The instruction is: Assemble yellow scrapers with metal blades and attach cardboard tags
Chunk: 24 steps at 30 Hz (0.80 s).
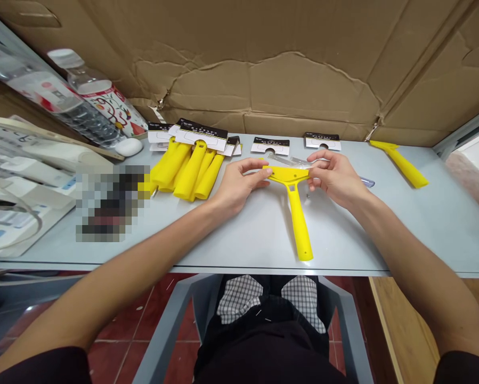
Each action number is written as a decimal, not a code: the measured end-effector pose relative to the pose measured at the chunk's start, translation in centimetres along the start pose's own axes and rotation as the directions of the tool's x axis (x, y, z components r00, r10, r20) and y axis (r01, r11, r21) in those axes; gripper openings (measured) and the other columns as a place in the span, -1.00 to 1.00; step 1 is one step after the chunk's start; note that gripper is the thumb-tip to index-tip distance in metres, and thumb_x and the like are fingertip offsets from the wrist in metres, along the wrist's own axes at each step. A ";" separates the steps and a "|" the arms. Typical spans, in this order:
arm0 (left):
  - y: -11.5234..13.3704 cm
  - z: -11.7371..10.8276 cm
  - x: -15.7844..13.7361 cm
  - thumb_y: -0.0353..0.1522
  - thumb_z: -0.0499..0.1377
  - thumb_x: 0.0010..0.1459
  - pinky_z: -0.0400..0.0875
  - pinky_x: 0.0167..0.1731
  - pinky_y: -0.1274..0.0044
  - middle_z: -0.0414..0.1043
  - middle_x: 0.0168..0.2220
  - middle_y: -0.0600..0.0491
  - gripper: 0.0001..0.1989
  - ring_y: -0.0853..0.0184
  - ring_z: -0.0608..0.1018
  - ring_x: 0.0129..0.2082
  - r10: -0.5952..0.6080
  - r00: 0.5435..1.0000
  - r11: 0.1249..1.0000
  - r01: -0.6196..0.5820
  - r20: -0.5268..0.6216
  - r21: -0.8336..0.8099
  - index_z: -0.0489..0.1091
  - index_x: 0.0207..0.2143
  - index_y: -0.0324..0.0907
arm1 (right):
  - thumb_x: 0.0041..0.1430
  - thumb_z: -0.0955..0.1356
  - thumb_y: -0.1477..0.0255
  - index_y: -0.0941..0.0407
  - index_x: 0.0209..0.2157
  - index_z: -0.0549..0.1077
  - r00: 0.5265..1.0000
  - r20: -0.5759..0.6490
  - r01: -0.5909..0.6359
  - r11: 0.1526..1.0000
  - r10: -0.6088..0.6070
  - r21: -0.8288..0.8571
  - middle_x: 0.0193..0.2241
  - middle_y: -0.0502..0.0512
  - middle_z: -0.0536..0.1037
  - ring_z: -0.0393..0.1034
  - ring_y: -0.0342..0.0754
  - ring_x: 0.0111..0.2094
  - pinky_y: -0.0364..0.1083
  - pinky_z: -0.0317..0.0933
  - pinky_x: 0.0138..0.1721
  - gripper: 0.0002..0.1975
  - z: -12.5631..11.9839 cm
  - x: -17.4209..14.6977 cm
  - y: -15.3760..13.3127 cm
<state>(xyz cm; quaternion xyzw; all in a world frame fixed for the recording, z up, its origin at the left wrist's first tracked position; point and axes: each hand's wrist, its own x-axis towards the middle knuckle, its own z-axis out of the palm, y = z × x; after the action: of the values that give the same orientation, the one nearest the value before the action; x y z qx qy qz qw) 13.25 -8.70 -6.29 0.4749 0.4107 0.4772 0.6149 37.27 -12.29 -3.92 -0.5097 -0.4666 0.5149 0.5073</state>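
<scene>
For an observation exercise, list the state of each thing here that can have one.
Held yellow tool: handle toward the person
Left hand: pinching its left end
Right hand: fingertips at its right end
Clustered yellow tools: lying together
Far-right yellow tool: lying apart
Bottle with patterned label: capped, tilted
Cardboard: creased

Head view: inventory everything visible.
Held scraper: 1, yellow, centre
Piled scrapers: several, yellow, left
Header cards: several, black-white, atop pile, back centre
Single scraper: 1, yellow, far right
Thin strips: count unclear, silvery, behind held scraper
Metal bit: 1, grey, beside held scraper
Pen-like object: 1, bluish, right
Bottles: 2, transparent, back left
Rounded object: 1, white, near bottles
Assorted items: several, mostly white, far left
Tabletop: 1, grey, under scrapers
Cardboard: 1, brown, back
Chair: 1, grey, below
Floor tiles: several, red, below
Wood panel: 1, tan, lower right
Clothing: several, mostly black, below
Left hand: 1, bare, held scraper's left end
Right hand: 1, bare, held scraper's right end
</scene>
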 end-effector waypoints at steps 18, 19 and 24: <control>0.4 0.4 -0.4 -0.63 0.44 0.07 0.74 -0.15 0.44 0.62 -0.31 -0.02 -0.76 0.33 0.71 -0.31 -0.128 0.992 0.982 0.123 -0.023 -0.146 0.50 -0.30 -0.24 | -0.09 0.72 0.38 0.13 -0.38 0.61 1.000 0.023 -0.014 0.998 0.012 0.065 -0.33 0.14 0.66 0.50 -0.12 -0.40 -0.09 0.48 -0.35 -0.68 0.0 0.1 -0.2; 0.4 0.4 -0.4 -0.64 0.45 0.05 0.74 -0.16 0.43 0.62 -0.31 -0.03 -0.76 0.32 0.71 -0.31 -0.128 0.991 0.981 0.123 -0.030 -0.148 0.51 -0.30 -0.25 | -0.07 0.71 0.37 0.14 -0.37 0.63 1.000 0.021 -0.011 0.998 0.010 0.065 -0.32 0.15 0.66 0.51 -0.12 -0.39 -0.10 0.49 -0.35 -0.69 0.0 0.1 -0.2; 0.4 0.6 -0.6 -0.65 0.46 0.02 0.72 -0.18 0.47 0.61 -0.31 -0.05 -0.70 0.32 0.69 -0.32 -0.154 0.987 0.979 0.147 -0.040 -0.143 0.61 -0.17 -0.33 | 0.05 0.67 0.27 0.14 -0.39 0.64 1.000 0.004 -0.010 0.999 0.010 0.043 -0.31 0.17 0.66 0.54 -0.09 -0.37 -0.08 0.54 -0.33 -0.72 0.1 0.1 -0.1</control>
<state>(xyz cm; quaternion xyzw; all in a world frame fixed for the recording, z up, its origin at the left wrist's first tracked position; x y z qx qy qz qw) 13.59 -9.33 -5.77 0.3859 0.4267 0.4687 0.6703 37.19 -12.19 -3.78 -0.5001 -0.4536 0.5282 0.5149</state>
